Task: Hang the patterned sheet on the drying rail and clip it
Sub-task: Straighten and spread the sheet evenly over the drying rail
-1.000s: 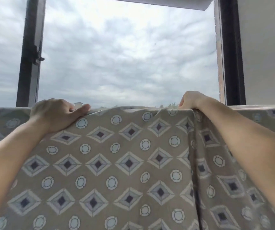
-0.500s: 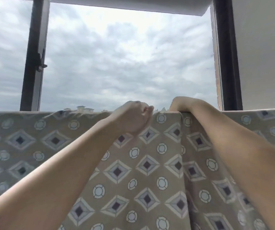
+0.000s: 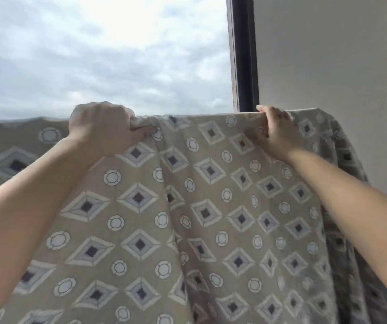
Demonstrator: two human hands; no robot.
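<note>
The patterned sheet point(image 3: 188, 206) is beige with diamonds and circles and hangs draped over a rail that the cloth hides. Its top fold runs across the view at hand height, and its right end droops down at the wall. My left hand point(image 3: 103, 127) is clenched on a bunch of the sheet at the top fold, left of centre. My right hand point(image 3: 277, 132) grips the top fold further right, fingers curled over the edge. No clip is in view.
An open window shows cloudy sky behind the sheet. A dark window frame point(image 3: 244, 54) stands upright at the right, beside a plain pale wall point(image 3: 339, 66).
The view has swung to the right. My left hand slid right along the top fold and now grips bunched cloth. My right hand moved right toward the sheet's end.
</note>
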